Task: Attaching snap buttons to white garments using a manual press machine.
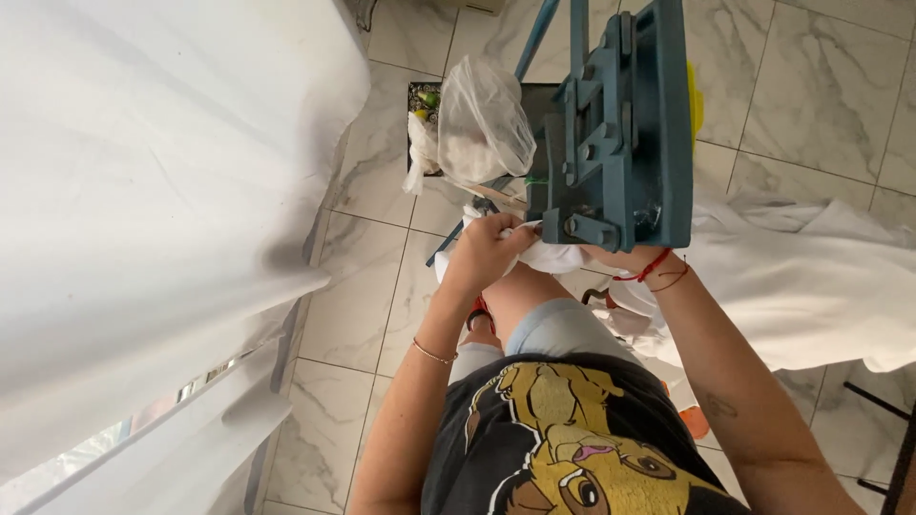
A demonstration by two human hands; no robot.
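Left hand (485,250) fingers pinching white cloth (553,257)

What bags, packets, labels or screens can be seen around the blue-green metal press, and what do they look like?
Clear plastic bag: hangs left of the blue-green metal press, puffed, holding something white.
Small dark tray: on the marble floor behind the bag, with green and yellow bits inside.
No labels, signs or screens show.
Left hand and right hand grip white cloth under the press.

Blue-grey metal press machine (620,124); white crumpled cloth (558,256); white grey-veined marble floor tiles (811,86); red string bracelet (654,265); dark T-shirt with yellow cartoon print (563,439).
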